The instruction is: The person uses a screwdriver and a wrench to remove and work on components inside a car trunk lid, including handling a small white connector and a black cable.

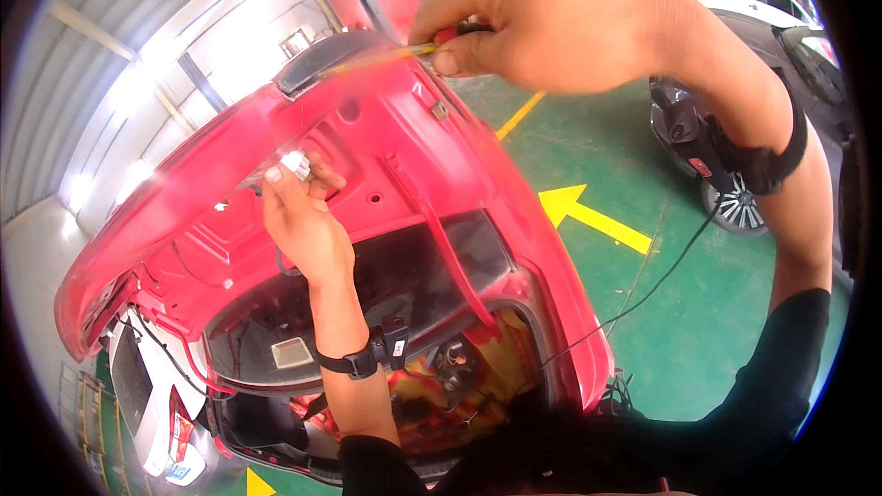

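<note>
Under the raised lid: pale piece at L hand, tool axis passing above it

At the inner face of the red trunk lid [372, 152], approx. left of centre in view, sits a small pale piece [295, 163], bright w/ glare. L hand [308, 225] is clearly the nearer: thumb on one side, fingers on the other, part-curled, tips right at the piece. Can't tell if it's pinched or only touched, nor if it's fixed to the lid or loose; its long axis is unclear too.

R hand [560, 28] is well apart, up & to the right, closed tight round the red-and-black grip of a slim tool w/ a yellow length [424, 50]. Tool's long axis runs left & slightly down from thumb and fingertips, across the lid's upper edge, in front of a dark panel [342, 57]. Far end is blurred; can't tell if it touches metal.

Key relation, IMO: from R hand the piece lies down-left, while the tool lies nearer to level and passes above it. As I judge it, bringing tool to piece would need the tip dropped & swung toward L hand, w/ L fingers in the way; working the lid edge would need less, approx. along the present line.
</note>
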Motion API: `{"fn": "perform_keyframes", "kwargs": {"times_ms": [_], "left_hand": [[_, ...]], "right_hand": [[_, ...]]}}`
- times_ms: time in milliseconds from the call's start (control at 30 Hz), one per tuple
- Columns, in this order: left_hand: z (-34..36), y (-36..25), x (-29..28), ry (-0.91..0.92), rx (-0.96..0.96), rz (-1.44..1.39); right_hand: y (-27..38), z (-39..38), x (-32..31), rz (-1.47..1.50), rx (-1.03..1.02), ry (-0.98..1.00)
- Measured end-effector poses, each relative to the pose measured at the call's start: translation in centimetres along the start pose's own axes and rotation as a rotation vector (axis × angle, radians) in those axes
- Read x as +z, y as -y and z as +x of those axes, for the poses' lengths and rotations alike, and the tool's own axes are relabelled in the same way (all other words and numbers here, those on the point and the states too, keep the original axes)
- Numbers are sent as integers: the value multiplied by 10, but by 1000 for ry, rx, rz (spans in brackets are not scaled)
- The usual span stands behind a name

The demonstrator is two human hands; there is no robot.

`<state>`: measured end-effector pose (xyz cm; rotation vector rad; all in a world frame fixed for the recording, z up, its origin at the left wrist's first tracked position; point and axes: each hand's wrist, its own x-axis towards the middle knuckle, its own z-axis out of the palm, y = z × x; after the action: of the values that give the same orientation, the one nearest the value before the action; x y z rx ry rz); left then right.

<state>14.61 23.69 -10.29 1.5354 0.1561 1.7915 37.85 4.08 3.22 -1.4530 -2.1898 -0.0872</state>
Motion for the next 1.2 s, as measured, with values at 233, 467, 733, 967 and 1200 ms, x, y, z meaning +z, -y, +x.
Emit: {"fn": "perform_keyframes", "kwargs": {"times_ms": [233,467,733,967,1200], "left_hand": [[0,-1,5,-24,-6,12],[-6,-5,10,-75,-3,62],[-8,-16,8,-96,-44,126],[-8,-19,20,-142,-36,174],[-11,-18,19,-185,-25,218]], "right_hand": [[-19,15,7,292,177,50],[-44,22,7,252,52,55],[-52,15,11,-579,-332,-490],[-81,26,40,131,-160,-187],[-87,37,13,-380,-462,-429]]}}
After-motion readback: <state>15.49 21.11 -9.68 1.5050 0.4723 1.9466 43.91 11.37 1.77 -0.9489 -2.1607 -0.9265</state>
